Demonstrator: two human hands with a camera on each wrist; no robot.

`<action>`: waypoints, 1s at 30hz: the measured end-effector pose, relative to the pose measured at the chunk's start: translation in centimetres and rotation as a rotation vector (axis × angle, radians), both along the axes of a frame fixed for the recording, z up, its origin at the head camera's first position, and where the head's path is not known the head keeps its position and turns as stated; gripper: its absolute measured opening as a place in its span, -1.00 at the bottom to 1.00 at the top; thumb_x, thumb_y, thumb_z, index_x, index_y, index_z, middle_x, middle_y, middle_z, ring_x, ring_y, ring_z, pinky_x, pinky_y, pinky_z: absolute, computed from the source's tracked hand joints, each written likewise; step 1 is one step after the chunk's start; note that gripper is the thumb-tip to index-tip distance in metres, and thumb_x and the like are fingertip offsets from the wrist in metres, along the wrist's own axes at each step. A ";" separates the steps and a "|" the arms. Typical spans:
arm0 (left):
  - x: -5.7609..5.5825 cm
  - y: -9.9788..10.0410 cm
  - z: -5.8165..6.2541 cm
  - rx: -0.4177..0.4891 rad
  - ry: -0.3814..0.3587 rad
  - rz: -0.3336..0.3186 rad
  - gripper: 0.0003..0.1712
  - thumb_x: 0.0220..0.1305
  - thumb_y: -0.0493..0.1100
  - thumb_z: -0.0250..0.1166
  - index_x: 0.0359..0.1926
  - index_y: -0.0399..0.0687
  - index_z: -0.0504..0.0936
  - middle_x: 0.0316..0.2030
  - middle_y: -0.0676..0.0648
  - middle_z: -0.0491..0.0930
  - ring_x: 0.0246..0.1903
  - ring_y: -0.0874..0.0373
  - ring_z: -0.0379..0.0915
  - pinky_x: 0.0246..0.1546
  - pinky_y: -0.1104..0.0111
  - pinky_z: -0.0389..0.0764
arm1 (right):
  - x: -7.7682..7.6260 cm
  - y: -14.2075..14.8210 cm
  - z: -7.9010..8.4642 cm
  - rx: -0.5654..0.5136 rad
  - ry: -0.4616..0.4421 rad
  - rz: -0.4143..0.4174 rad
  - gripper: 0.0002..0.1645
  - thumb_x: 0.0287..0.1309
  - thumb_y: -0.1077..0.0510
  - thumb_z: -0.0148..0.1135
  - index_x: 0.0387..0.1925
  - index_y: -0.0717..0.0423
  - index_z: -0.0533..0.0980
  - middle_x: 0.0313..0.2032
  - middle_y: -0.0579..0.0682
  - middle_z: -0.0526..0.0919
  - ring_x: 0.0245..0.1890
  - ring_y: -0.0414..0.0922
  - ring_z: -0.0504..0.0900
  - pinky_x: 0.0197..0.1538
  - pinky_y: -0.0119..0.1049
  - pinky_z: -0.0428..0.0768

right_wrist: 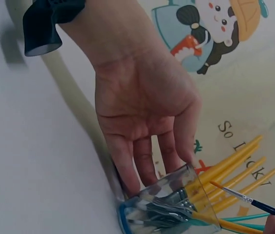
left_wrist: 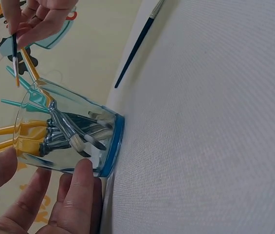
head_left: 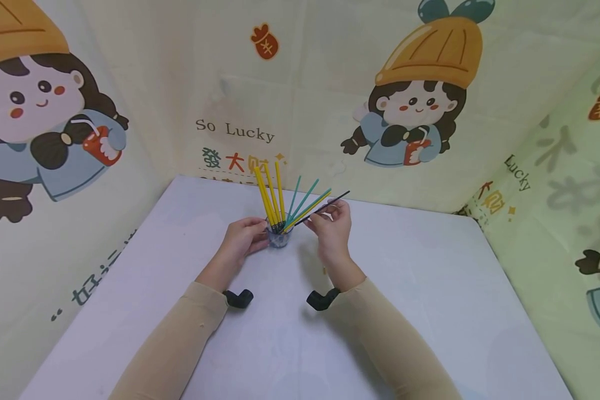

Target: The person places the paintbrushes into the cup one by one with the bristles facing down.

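My left hand [head_left: 245, 236] holds a clear plastic or glass cup [head_left: 279, 240] with a blue base, thumb at the rim and fingers along the side. Bristle-down in the cup stand several paintbrushes with yellow handles [head_left: 280, 191] and teal handles [head_left: 308, 193]. One yellow handle leans right beside the teal ones. To the right of the cup, my right hand [head_left: 335, 230] pinches a thin dark-handled paintbrush [right_wrist: 260, 204]. Its orange-brown tip points down toward the cup, outside it and near the rim, in the left wrist view.
Another dark-blue-handled paintbrush [left_wrist: 136, 51] lies on the white tabletop [head_left: 405, 266], mostly hidden by the right hand in the head view. Behind the table hangs a printed cloth [head_left: 320, 100] with cartoon figures. Each wrist wears a black camera mount [head_left: 324, 300].
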State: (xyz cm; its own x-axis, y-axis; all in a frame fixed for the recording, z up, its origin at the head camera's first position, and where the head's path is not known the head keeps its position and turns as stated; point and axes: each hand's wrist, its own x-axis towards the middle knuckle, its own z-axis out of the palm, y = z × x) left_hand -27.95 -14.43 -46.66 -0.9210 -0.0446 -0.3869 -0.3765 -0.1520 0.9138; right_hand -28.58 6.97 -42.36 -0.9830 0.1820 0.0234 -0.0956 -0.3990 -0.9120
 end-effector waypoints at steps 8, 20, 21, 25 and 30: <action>0.1 0.0 0.1 -0.002 0.008 0.007 -0.60 0.58 -0.11 0.30 0.31 -0.14 0.62 0.19 -0.15 0.61 0.14 0.00 0.60 0.29 0.15 0.76 | -0.3 -1.4 -0.6 0.008 0.001 -0.055 -0.42 0.15 0.66 0.19 0.07 0.14 0.35 -0.20 -0.01 0.48 -0.27 -0.12 0.68 -0.25 -0.30 0.87; 0.3 0.2 0.4 0.009 0.006 0.009 -0.61 0.59 -0.13 0.28 0.31 -0.17 0.61 0.24 -0.19 0.62 0.14 0.00 0.62 0.28 0.15 0.76 | -0.4 -2.1 -1.6 0.177 -0.052 -0.026 -0.51 0.22 0.56 0.33 -0.02 0.07 0.38 -0.17 -0.01 0.53 -0.10 0.07 0.76 -0.13 -0.31 0.87; 0.3 0.2 0.4 0.010 0.007 0.009 -0.61 0.59 -0.13 0.28 0.31 -0.17 0.61 0.23 -0.19 0.62 0.14 0.00 0.62 0.28 0.15 0.76 | -0.4 -2.1 -1.7 0.203 -0.055 -0.016 -0.50 0.18 0.56 0.35 -0.01 0.09 0.39 -0.17 -0.01 0.54 -0.13 0.02 0.75 -0.14 -0.34 0.86; 0.4 0.2 0.5 0.008 0.010 0.004 -0.60 0.59 -0.12 0.27 0.32 -0.17 0.61 0.24 -0.19 0.62 0.16 -0.01 0.62 0.29 0.14 0.76 | -0.4 -1.8 -2.3 0.289 -0.074 0.013 -0.40 0.05 0.61 0.39 0.08 0.18 0.42 -0.19 0.01 0.59 -0.21 -0.13 0.69 -0.19 -0.45 0.79; 0.6 0.1 0.7 0.000 0.011 -0.005 -0.60 0.59 -0.11 0.27 0.32 -0.16 0.60 0.27 -0.20 0.59 0.21 -0.05 0.60 0.32 0.13 0.74 | -0.4 -1.0 -2.9 0.324 -0.094 0.022 -0.36 0.03 0.61 0.39 0.12 0.17 0.44 -0.14 0.11 0.63 -0.24 -0.16 0.67 -0.19 -0.50 0.75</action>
State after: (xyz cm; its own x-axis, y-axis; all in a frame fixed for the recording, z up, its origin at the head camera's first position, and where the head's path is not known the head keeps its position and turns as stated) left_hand -27.39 -14.30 -45.99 -0.9254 -0.0403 -0.3768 -0.3672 -0.1499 0.9180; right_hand -28.94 5.96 -45.24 -0.9872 0.1587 -0.0139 -0.0001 -0.0882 -0.9961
